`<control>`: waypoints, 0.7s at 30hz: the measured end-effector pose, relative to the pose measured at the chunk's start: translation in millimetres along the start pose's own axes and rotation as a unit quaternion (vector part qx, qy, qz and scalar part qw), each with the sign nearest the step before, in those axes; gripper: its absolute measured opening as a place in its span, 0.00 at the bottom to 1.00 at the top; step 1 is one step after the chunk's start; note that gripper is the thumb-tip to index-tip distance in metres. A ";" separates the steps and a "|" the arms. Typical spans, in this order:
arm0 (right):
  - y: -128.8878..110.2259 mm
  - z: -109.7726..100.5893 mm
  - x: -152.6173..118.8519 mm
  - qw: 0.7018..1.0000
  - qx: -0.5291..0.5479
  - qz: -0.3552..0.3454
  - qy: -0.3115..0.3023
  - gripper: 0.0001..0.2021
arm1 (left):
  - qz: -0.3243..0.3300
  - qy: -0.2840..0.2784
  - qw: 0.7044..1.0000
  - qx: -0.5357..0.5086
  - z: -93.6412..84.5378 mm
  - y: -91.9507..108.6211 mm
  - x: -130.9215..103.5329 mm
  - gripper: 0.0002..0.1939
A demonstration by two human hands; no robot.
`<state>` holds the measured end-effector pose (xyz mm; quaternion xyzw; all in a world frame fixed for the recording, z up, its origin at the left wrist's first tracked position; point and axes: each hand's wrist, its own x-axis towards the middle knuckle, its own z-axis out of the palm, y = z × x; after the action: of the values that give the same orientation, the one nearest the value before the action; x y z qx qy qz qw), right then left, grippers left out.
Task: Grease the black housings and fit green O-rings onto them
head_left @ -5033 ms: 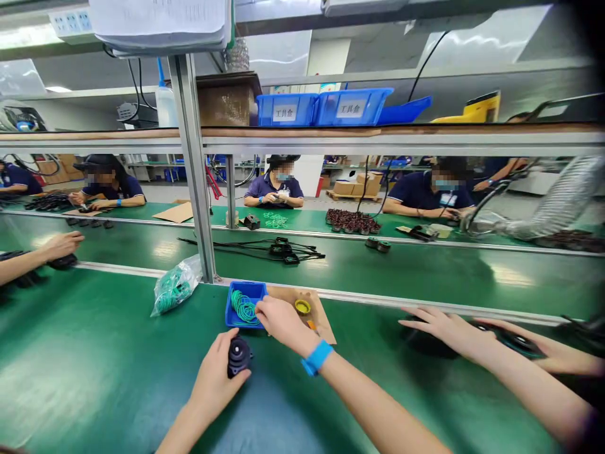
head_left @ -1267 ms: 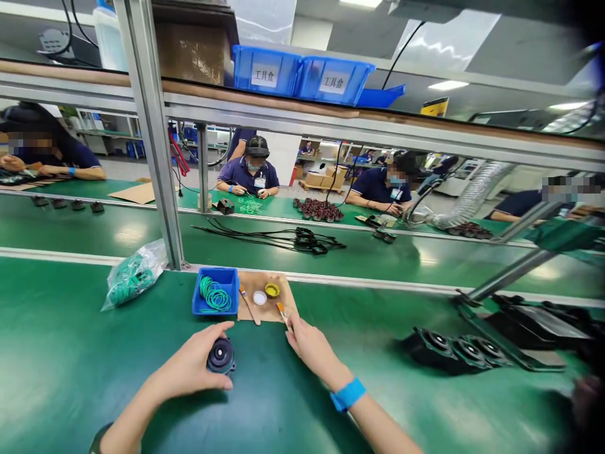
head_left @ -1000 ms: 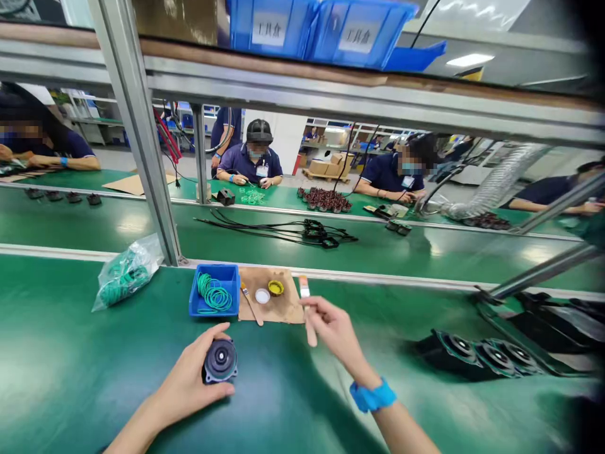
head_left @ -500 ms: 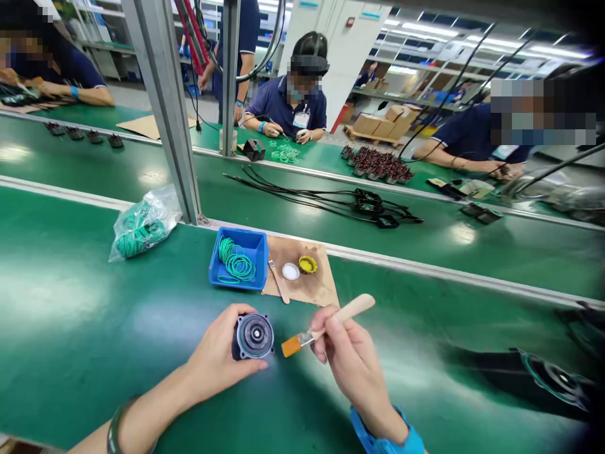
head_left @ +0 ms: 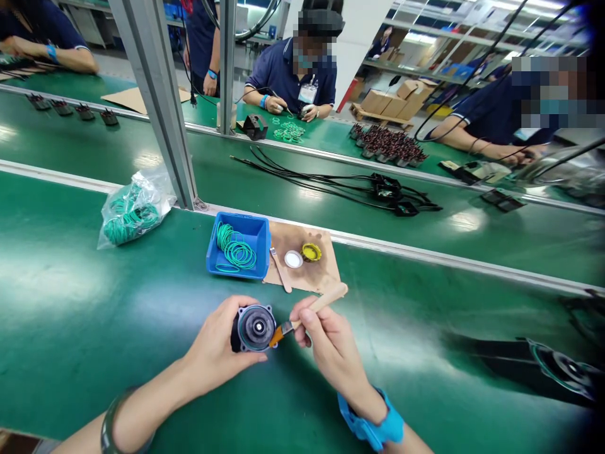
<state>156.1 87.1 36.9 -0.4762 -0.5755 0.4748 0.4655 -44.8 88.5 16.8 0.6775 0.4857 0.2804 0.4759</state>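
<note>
My left hand (head_left: 222, 337) is wrapped round a black motor housing (head_left: 256, 328), its round grey-rimmed face with a small central shaft turned up towards me. Between the fingers and thumb of my right hand (head_left: 326, 337) is a flat paintbrush (head_left: 309, 310) with a pale wooden handle. Its orange bristles meet the lower right of the housing's rim. Beyond my hands stands a blue bin (head_left: 212, 255) holding green rubber rings (head_left: 239, 252). Beside it, a stained piece of cardboard (head_left: 326, 271) carries a yellow tub (head_left: 311, 252), a white lid (head_left: 293, 259) and a second brush (head_left: 282, 271).
A plastic bag of green rings (head_left: 135, 214) lies left, near a metal post (head_left: 158, 101). At right rests another black motor unit (head_left: 529, 366). Black cabled parts (head_left: 382, 189) lie across the rail. A co-worker (head_left: 295, 75) sits opposite; others work on both sides.
My right hand has moved left, bringing the brush bristles from beside the housing onto its rim. My left hand keeps its hold on the housing. The view has shifted slightly downward.
</note>
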 end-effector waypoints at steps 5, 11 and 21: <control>1.9 -2.7 0.7 0.996 -0.059 -0.061 0.013 0.14 | 0.024 -0.011 1.000 -0.005 0.6 -1.2 -2.4 0.35; -2.0 -6.5 -2.1 0.977 -0.136 -0.160 0.023 0.14 | 0.098 -0.029 0.995 -0.003 1.4 -4.7 -3.8 0.33; -12.6 -7.3 -4.8 0.960 -0.121 -0.245 -0.058 0.11 | 0.193 -0.050 0.980 0.017 2.3 3.4 -2.7 0.26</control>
<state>162.6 82.0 49.8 -0.3453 -0.7537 0.2997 0.4722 -42.6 84.9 19.2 0.7799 0.3261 0.3244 0.4245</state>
